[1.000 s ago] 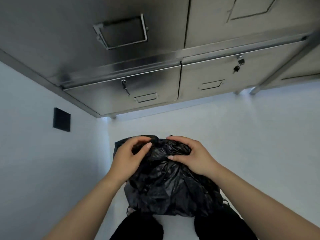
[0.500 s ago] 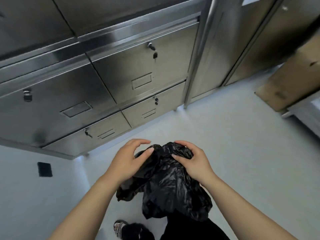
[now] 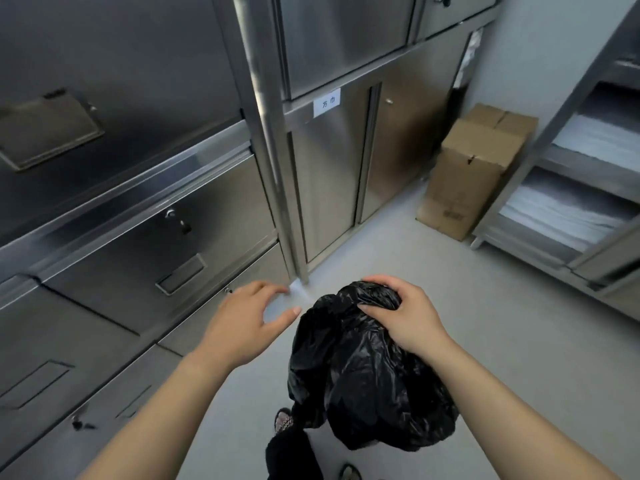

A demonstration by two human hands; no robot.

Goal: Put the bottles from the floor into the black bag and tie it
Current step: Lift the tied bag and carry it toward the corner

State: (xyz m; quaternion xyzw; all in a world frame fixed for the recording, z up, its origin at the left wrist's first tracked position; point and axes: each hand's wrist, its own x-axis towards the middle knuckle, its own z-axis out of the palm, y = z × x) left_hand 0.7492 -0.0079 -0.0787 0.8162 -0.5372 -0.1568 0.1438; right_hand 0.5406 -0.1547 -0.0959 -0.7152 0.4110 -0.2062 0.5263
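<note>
A full black plastic bag (image 3: 360, 372) hangs in the lower middle of the view, bulging and closed at the top. My right hand (image 3: 405, 315) grips its bunched top, fingers curled over the plastic. My left hand (image 3: 247, 318) hovers just left of the bag with fingers spread, touching nothing. No bottles show on the floor; whatever is in the bag is hidden.
Steel drawer cabinets (image 3: 138, 209) fill the left side and a steel cupboard (image 3: 332, 168) stands ahead. A cardboard box (image 3: 471, 168) sits in the far corner. Steel shelves with white stacks (image 3: 581, 202) line the right. Grey floor (image 3: 485, 306) lies between; my feet show below the bag.
My left hand has let go of the bag's top and moved left. The right hand alone holds the bag. The view has swung right and upward, toward the cupboard and box.
</note>
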